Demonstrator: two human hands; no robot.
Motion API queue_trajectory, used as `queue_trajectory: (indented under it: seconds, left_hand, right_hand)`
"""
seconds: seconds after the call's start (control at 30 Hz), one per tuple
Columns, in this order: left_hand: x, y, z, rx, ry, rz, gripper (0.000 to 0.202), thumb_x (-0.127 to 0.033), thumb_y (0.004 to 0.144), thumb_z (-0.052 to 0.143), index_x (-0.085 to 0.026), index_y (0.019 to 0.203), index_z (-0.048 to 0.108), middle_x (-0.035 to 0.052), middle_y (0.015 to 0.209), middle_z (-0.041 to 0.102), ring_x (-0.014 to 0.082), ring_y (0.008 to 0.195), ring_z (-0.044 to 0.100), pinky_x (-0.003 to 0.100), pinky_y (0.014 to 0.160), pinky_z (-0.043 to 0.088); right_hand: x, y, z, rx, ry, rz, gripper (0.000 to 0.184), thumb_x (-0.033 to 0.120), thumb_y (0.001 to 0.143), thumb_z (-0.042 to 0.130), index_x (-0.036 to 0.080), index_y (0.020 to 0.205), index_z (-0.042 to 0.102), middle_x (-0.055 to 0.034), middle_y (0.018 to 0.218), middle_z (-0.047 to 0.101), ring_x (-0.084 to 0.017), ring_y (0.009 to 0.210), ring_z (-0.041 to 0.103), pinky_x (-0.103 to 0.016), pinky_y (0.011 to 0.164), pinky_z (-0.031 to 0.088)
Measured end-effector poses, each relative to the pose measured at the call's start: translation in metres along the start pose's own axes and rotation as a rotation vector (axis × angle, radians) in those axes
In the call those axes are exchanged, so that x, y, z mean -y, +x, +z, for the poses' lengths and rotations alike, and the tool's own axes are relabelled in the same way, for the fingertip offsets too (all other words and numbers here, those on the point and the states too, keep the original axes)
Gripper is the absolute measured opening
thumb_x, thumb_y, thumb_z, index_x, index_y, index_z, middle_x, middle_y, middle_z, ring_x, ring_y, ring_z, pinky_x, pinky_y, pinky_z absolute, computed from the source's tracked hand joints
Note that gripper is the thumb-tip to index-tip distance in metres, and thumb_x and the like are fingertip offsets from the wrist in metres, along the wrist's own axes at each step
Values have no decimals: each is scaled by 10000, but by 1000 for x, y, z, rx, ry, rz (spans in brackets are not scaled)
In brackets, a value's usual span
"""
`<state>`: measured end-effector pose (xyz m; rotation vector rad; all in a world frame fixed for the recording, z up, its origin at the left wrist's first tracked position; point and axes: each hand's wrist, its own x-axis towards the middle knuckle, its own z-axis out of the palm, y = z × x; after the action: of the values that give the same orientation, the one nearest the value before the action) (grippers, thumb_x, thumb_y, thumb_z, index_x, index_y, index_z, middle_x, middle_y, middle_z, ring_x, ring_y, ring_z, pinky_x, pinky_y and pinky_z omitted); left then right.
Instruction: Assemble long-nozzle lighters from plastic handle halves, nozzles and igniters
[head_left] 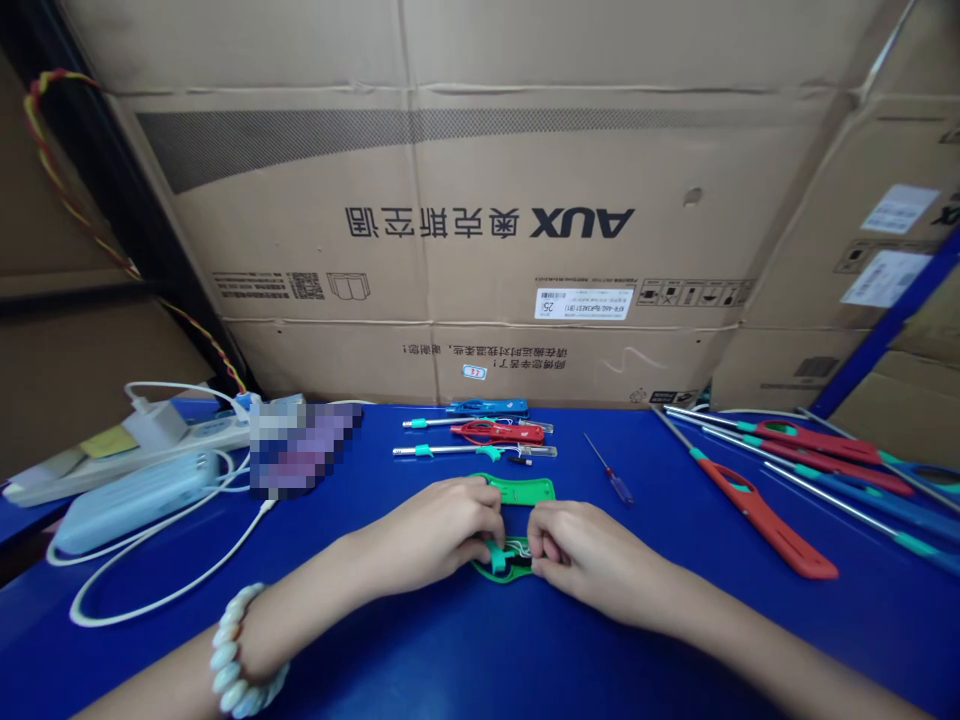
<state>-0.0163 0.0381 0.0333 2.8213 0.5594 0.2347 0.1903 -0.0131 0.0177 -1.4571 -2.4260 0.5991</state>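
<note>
A green lighter casing half (493,574) lies between my hands, with a teal trigger (496,556), white wires (517,546) and a black part inside it. My left hand (457,525) is closed in a pinch at the left end of this half, by the trigger. Curled fingers of my right hand (574,550) close on its right end and partly hide it; whether they also grip a wire cannot be seen. Just beyond, the other green casing half (525,491) lies on the blue table, partly behind my left hand.
Red (499,432) and blue casing halves (491,408) with metal lighter tubes (450,451) lie farther back. A screwdriver (611,470) is right of centre. Several long lighters (772,515) fan out at right. A power bank (139,500), cables and power strip (217,432) sit left. Cardboard (480,160) walls the back.
</note>
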Motion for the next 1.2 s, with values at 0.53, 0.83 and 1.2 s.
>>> queue_trajectory:
  seconds: [0.53,0.83,1.2]
  left_hand:
    - [3,-7,21,-106,-76,-25,124,-92,912,524,-161,893,625,27,874,589,180,854,538,292,760,440]
    - [7,-8,25,-127,-88,-37,99,-77,909,524,-163,906,573,22,908,579,180,852,514,287,750,422]
    - [9,-9,24,-119,-77,1,131,-101,932,502,-165,927,617,26,888,562,175,846,506,270,749,420]
  right_hand:
    - [2,0,-4,36,-22,-3,130,77,777,564,187,750,501,25,714,526,-123,642,476,-214,604,336]
    - [0,-1,-1,25,-35,-14,113,81,806,545,185,780,509,11,736,544,-133,658,490,-226,617,342]
    - [1,-3,0,26,-64,-20,113,75,821,531,181,801,496,-1,756,554,-138,662,497,-238,626,364]
